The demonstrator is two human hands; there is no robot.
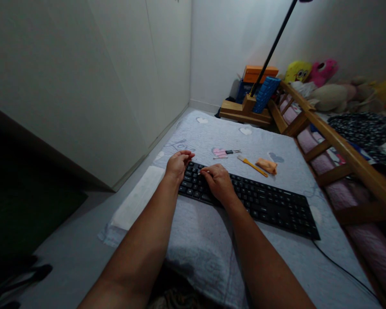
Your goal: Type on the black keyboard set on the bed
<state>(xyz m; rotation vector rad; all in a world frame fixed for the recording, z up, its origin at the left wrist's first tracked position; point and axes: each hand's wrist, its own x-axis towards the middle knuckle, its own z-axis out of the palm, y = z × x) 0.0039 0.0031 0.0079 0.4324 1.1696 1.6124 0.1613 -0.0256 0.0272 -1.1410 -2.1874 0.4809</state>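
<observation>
A black keyboard [266,201] lies on a grey quilt [199,231] with heart patches. My left hand [178,164] rests at the keyboard's far left corner with its fingers curled over the edge. My right hand [218,181] sits on the left part of the keys, fingers bent and pinched together on a key; what they hold, if anything, is too small to see. Just beyond the keyboard lie a small pink card with a dark tool [223,152], a yellow-handled brush [252,165] and an orange cloth [266,165].
A wooden bed rail [328,133] runs along the right, with soft toys [321,73] behind it. An orange box and a blue item [260,79] stand on a wooden base at the far corner, with a black pole rising from it. White wall panels line the left. The keyboard cable [344,268] trails right.
</observation>
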